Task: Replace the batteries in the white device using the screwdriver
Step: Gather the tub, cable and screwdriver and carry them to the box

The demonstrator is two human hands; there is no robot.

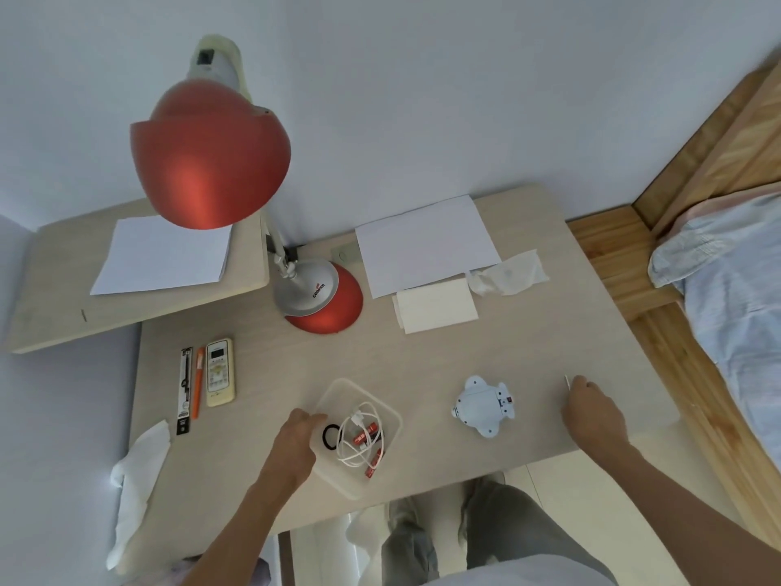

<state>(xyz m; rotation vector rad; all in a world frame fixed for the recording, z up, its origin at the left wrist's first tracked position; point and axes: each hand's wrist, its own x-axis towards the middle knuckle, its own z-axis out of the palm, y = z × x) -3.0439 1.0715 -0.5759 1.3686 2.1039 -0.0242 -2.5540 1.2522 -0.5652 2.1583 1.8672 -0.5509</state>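
The clear container [330, 472] of red batteries [365, 436] is being gripped at its left rim by the left hand [296, 437]. The white device [484, 406] is being left untouched just right of it. Farther right, a thin pale stick [566, 381] is being pinched by the curled right hand [591, 412].

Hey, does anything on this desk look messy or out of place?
Only two things: a crumpled tissue lies beside the paper sheet, and another tissue hangs over the left edge of the table. Nothing else stands out.

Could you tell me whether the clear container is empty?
Not empty: the container holds red batteries, a white cable, a black ring.
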